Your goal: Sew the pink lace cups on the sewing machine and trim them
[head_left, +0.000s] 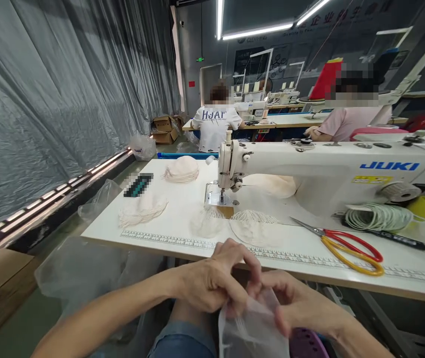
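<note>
My left hand (215, 281) and my right hand (294, 301) are together over my lap, just below the front edge of the sewing table (182, 238). Between them hangs a piece of sheer white fabric (255, 328). Both hands pinch its upper part, with bent fingers close to one another. Beyond my hands, thin pale pieces with lacy edges (259, 231) lie in front of the sewing machine (324, 171). The needle and presser foot (222, 195) stand over the metal plate. A printed ruler strip (182, 240) runs along the table edge.
Scissors with red and yellow handles (350, 248) lie at right, beside a coil of pale green cord (378, 218). Two stacks of cream pieces, one rounded (183, 168) and one fringed (143, 211), sit at left. Two people work at machines ahead. Clear plastic (80, 273) hangs left of the table.
</note>
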`<state>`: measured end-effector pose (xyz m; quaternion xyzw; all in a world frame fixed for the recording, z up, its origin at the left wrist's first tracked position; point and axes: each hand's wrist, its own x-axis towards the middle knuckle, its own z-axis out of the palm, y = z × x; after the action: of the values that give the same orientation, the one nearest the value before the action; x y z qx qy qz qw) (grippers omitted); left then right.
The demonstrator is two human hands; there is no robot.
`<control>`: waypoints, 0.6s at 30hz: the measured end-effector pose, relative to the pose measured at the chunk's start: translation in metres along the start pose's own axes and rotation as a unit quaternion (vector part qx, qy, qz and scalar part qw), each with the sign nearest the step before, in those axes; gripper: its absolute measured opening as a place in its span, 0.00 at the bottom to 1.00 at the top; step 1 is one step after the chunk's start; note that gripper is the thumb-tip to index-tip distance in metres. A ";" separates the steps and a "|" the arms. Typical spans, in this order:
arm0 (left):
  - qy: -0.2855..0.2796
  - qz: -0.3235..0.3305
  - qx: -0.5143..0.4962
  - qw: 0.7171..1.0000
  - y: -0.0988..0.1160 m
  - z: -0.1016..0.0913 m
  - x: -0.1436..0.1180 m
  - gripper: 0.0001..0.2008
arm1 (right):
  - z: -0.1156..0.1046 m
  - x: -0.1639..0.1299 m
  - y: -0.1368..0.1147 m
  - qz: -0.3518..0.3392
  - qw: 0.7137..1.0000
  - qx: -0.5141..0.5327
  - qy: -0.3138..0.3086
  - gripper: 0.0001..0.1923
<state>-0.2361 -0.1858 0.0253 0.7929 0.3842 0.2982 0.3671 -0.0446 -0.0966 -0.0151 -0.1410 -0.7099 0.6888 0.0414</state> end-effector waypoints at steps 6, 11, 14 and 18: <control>0.084 -0.110 -0.342 0.930 -0.036 0.014 -0.009 0.15 | 0.004 -0.004 0.005 0.044 0.996 -0.008 0.071 0.17; 0.090 -0.220 -0.329 0.914 -0.049 0.033 -0.001 0.25 | 0.003 -0.006 0.007 0.045 0.989 -0.070 0.125 0.16; 0.083 -0.272 -0.295 0.912 -0.051 0.034 0.002 0.15 | 0.003 -0.010 0.007 0.066 0.981 -0.103 0.153 0.17; 0.072 -0.260 -0.247 0.931 -0.049 0.031 0.002 0.10 | 0.001 -0.016 0.011 0.086 0.969 -0.129 0.195 0.18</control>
<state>-0.2314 -0.1740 -0.0311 0.5256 0.5168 0.3339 0.5876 -0.0277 -0.1016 -0.0240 -0.3369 -0.7563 0.5516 0.1011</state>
